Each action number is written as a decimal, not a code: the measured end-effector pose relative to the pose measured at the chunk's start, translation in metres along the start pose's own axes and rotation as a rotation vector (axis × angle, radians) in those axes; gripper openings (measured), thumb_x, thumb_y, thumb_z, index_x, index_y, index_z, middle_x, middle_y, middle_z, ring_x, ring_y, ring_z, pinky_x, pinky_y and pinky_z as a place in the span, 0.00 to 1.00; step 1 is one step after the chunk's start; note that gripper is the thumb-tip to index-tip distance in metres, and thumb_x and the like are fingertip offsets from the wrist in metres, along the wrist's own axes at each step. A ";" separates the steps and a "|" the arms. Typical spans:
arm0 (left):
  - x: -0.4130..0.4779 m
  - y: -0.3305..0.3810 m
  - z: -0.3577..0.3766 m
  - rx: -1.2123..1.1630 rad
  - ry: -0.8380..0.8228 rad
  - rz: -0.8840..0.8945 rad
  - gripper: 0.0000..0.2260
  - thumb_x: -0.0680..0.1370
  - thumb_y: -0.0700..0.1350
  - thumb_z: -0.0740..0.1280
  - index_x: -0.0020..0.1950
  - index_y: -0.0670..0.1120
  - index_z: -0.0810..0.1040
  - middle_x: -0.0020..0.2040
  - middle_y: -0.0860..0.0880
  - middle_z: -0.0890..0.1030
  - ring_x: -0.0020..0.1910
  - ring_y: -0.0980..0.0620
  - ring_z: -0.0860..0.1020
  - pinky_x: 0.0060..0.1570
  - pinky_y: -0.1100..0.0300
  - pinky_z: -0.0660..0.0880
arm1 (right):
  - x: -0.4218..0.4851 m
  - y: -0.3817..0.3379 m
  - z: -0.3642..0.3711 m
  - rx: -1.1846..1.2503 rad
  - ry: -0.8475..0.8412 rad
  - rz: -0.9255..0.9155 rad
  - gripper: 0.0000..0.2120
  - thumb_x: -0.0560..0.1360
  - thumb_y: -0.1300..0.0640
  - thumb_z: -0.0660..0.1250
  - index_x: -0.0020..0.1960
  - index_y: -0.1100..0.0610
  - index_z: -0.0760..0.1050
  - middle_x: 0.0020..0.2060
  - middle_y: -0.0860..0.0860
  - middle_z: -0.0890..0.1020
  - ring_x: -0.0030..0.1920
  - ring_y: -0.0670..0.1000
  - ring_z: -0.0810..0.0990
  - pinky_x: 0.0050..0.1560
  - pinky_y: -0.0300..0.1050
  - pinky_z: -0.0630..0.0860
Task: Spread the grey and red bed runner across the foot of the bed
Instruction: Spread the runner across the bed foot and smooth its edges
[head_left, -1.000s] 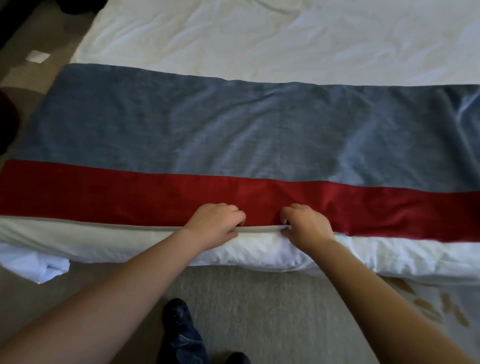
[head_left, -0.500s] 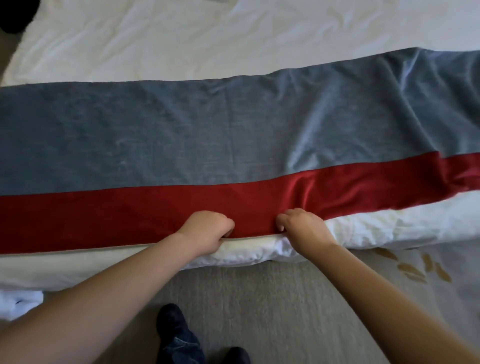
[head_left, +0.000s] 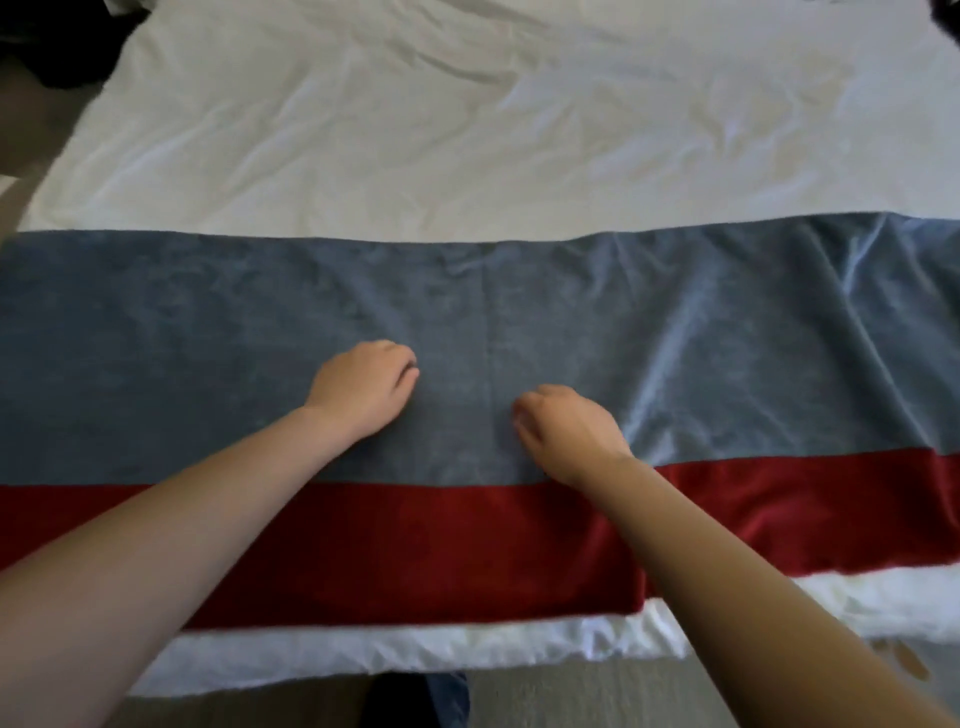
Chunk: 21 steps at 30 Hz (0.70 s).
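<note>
The left hand (head_left: 363, 387) and the right hand (head_left: 569, 431) are seen knuckles-up on the grey band of the bed runner (head_left: 727, 338), near each other but apart, with a faint crease (head_left: 491, 332) in the cloth running between them. The fingers of both are curled under, so the grip is hidden by the backs of the hands; it cannot be told whether any cloth is pinched or the fists merely rest on it. The runner is laid flat across the foot of the bed (head_left: 415, 130), its long axis running left to right across the view, the grey band on the far side and the red band (head_left: 415, 545) on the near side, towards the person. Both ends are cut off by the picture's edges (so their hang over the sides is not shown). The right part of the grey band is marked by slanting folds. A strip of white bedding (head_left: 363, 649) is exposed just below the red band, and part of that band's near edge is covered by the right forearm. Beyond the runner, rumpled white sheet is seen. At the bottom edge a dark, blurred shape (head_left: 415, 699) stands on the floor (head_left: 571, 696); it is too indistinct to name.
</note>
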<state>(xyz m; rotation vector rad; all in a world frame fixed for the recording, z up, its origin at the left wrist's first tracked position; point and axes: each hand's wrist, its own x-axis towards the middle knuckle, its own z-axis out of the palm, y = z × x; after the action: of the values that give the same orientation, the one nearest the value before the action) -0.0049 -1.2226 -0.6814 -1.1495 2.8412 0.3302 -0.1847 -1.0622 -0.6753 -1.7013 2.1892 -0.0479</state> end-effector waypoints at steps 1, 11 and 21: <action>0.015 -0.014 0.001 -0.011 0.039 -0.042 0.12 0.80 0.50 0.58 0.57 0.47 0.76 0.57 0.47 0.78 0.57 0.44 0.76 0.51 0.49 0.75 | 0.023 -0.004 -0.004 0.008 0.026 -0.006 0.14 0.79 0.50 0.56 0.58 0.54 0.74 0.55 0.53 0.76 0.58 0.56 0.74 0.50 0.49 0.73; 0.121 -0.164 0.023 0.066 -0.042 -0.460 0.26 0.81 0.58 0.48 0.77 0.52 0.54 0.78 0.46 0.53 0.76 0.42 0.51 0.73 0.40 0.52 | 0.239 -0.064 0.013 0.044 0.013 -0.042 0.27 0.80 0.42 0.50 0.77 0.49 0.53 0.77 0.52 0.54 0.76 0.55 0.50 0.73 0.55 0.52; 0.142 -0.221 0.010 0.009 0.186 -0.599 0.22 0.82 0.55 0.50 0.75 0.52 0.61 0.76 0.44 0.59 0.74 0.39 0.57 0.70 0.36 0.52 | 0.244 -0.039 0.025 -0.087 0.098 0.009 0.29 0.79 0.40 0.45 0.78 0.49 0.48 0.77 0.50 0.50 0.77 0.53 0.47 0.75 0.58 0.44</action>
<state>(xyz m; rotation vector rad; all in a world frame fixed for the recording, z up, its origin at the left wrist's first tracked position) 0.0454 -1.4714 -0.7491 -2.0270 2.4538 0.1750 -0.1907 -1.2982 -0.7536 -1.7705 2.3006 -0.0351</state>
